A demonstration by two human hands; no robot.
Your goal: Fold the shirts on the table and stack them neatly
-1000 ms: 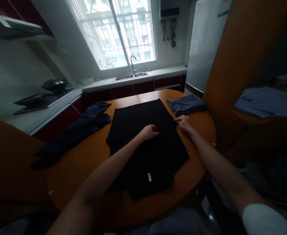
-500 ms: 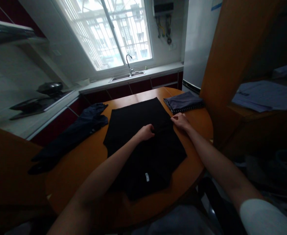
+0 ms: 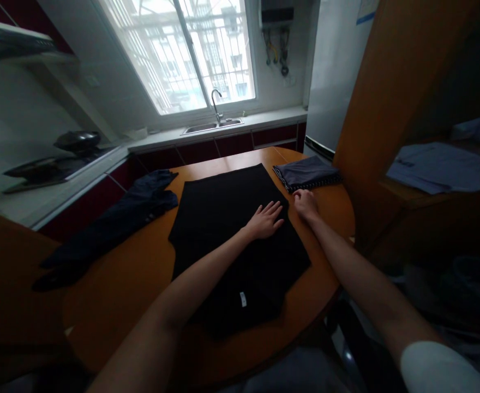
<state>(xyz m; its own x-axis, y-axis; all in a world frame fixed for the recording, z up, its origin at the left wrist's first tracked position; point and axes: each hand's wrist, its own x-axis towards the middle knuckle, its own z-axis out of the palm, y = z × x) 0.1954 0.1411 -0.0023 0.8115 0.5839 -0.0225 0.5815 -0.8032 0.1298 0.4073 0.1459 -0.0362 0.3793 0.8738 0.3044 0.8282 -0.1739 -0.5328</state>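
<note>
A black shirt [image 3: 223, 202] lies spread out on the orange-brown wooden table [image 3: 125, 289], its neck end nearest the person and its straight hem pointing towards the window. A small white label [image 3: 243, 299] shows up plainly on the dark cloth near that neck end.

From where I stand, I see the left hand [image 3: 264, 220] resting palm down on the shirt, towards its right side, with the fingers spread apart. The right hand [image 3: 304, 204] is just beyond the shirt's right edge, low over the table, its fingers curled in together; I can't tell whether they pinch any cloth. It is very close to the near edge of a folded grey cloth [image 3: 309, 171], which has a black-and-white patterned border and sits at the far right of the table.

Across on the left side of the table, apart from the shirt, there's a dark blue garment [image 3: 121, 218] laid out lengthwise and rumpled.

Past the table, a pale counter [image 3: 264, 118] runs under the bright window [image 3: 186, 54], with a sink [image 3: 207, 127] and a curved tap [image 3: 216, 106] set in it. Over to the left a dark pan [image 3: 77, 142] sits on the stove [image 3: 60, 168]. Some white papers [image 3: 440, 166] lie on a wooden surface off to the right.
</note>
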